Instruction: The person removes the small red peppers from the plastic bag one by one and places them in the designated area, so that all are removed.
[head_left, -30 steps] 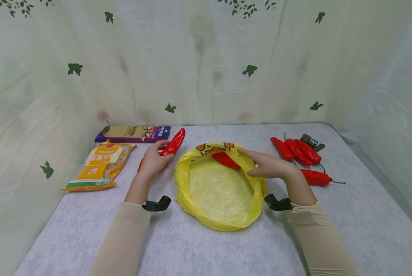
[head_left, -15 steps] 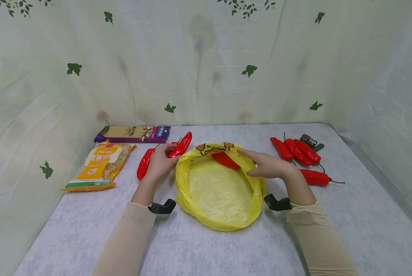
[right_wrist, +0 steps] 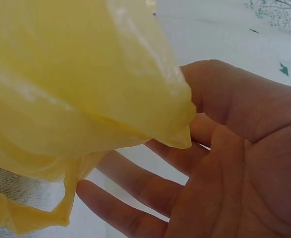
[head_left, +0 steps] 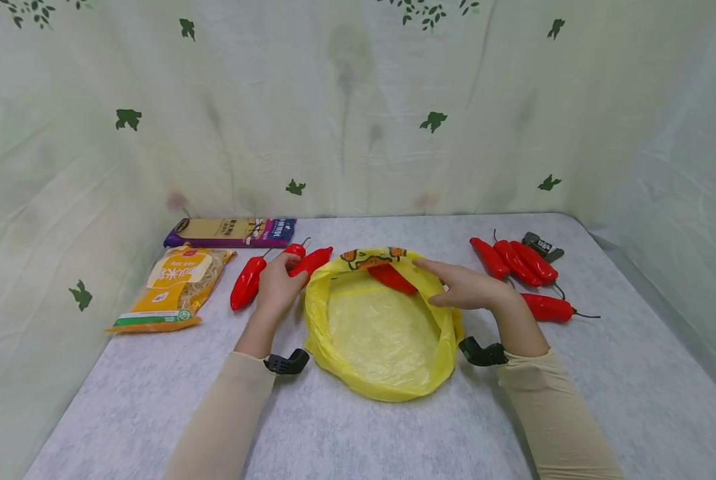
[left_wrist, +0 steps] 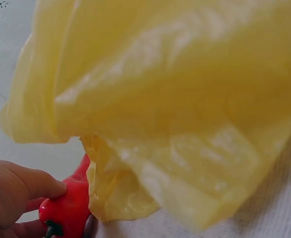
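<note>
My left hand pinches a glossy red chili pepper beside the left rim of a yellow plastic bag. In the left wrist view, the thumb presses on the pepper near its green stem, and part of the pepper hides behind the bag. Two more red peppers lie close by: one left of the hand, and one behind it, partly covered by fingers. My right hand rests at the bag's right rim with straight, spread fingers touching the plastic. A red patch shows inside the bag, below a printed cartoon face.
An orange food packet and a long purple-and-gold packet lie at the left. Several red peppers lie at the right, one nearer the right wrist. Behind them is a small black packet. A patterned curtain encloses the table.
My left hand has moved right toward the bag, and its pepper has swung from raised to lower, nearly level. Peppers formerly behind that hand now show more. The right hand has stayed put.
</note>
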`<state>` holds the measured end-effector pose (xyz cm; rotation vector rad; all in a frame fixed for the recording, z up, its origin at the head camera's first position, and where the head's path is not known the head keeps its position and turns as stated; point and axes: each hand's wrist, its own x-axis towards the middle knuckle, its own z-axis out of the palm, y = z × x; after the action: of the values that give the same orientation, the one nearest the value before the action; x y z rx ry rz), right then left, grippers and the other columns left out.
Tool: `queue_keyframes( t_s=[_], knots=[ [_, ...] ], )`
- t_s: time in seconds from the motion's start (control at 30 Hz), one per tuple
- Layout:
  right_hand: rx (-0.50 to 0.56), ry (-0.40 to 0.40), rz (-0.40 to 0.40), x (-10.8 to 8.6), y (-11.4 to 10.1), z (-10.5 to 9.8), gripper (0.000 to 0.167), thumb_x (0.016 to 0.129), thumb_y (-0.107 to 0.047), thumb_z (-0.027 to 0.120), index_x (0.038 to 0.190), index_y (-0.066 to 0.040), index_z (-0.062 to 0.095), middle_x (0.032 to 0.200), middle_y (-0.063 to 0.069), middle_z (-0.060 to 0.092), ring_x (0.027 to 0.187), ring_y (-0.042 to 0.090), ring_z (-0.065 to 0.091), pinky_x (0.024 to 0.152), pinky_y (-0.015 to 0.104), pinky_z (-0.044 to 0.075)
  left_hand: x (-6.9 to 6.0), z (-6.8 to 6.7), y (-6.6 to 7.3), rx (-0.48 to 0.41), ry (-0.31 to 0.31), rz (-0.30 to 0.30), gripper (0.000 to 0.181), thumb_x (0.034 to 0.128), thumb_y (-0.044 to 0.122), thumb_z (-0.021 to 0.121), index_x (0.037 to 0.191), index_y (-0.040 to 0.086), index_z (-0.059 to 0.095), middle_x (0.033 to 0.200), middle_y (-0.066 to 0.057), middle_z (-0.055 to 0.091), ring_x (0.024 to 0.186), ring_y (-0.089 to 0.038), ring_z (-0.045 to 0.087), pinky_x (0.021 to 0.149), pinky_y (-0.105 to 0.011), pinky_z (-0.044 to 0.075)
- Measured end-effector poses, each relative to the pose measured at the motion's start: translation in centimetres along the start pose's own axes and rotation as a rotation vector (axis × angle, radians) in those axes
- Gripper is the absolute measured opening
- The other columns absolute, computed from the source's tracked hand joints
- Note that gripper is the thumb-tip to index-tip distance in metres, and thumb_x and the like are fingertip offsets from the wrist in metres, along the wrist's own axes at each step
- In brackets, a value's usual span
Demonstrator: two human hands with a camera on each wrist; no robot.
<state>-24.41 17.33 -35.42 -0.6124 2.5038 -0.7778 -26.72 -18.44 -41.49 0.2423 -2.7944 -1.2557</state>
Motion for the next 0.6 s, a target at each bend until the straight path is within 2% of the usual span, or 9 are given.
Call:
queue_keyframes(
  t_s=[0.27,0.47,0.6],
  knots=[
    [-0.003,0.002,0.007,0.0,0.0,0.0,0.077,0.093,-0.017,0.063,0.160,-0.017,0.025,0.166,0.011,0.027,0.149,0.036,0.031,0.116,0.058,0.036,0.0,-0.6,-0.2,0.065,0.043,-0.015,0.043,0.0932,0.027,0.064,0.131,0.007,0.058,0.123,-0.016,0.061,0.112,-0.032,0.055,0.100,-0.048,0.054],
    [0.003,0.001,0.001,0.0,0.0,0.0,0.076,0.093,-0.017,0.063,0.160,-0.017,0.025,0.166,0.011,0.026,0.150,0.036,0.030,0.117,0.058,0.034,0.0,-1.0,-0.1,0.076,0.039,-0.023,0.042,0.0943,0.028,0.064,0.131,0.007,0.058,0.122,-0.016,0.058,0.112,-0.031,0.053,0.100,-0.048,0.053],
    [0.002,0.001,0.002,0.0,0.0,0.0,0.077,0.093,-0.017,0.063,0.160,-0.017,0.025,0.166,0.011,0.026,0.150,0.036,0.030,0.117,0.058,0.034,0.0,-1.2,0.0,0.068,0.071,-0.025,0.038,0.0947,0.028,0.062,0.127,0.008,0.060,0.120,-0.015,0.060,0.110,-0.031,0.054,0.100,-0.048,0.052]
  ],
)
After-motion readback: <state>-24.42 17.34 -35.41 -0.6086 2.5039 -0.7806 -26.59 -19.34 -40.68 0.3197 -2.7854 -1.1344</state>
